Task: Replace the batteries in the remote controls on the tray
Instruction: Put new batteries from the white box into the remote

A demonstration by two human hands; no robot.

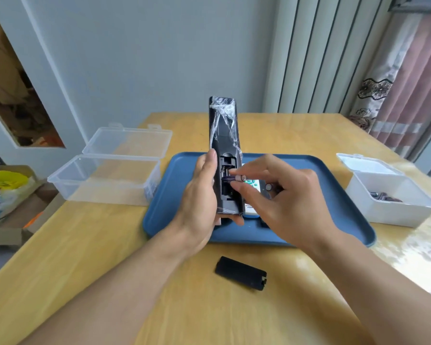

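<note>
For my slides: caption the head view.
Left hand holds black remote; right hand pinches purple battery at its compartment.

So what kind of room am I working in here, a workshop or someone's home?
Most likely a home, perhaps a dining area. The work sits on a wooden table, patterned curtains hang at the right, and a cardboard box of household clutter stands on the floor at the left. No workshop fittings show.

The tray (174,220) lies between two boxes (105,180) (388,195), the battery cover (240,273) before it.
</note>
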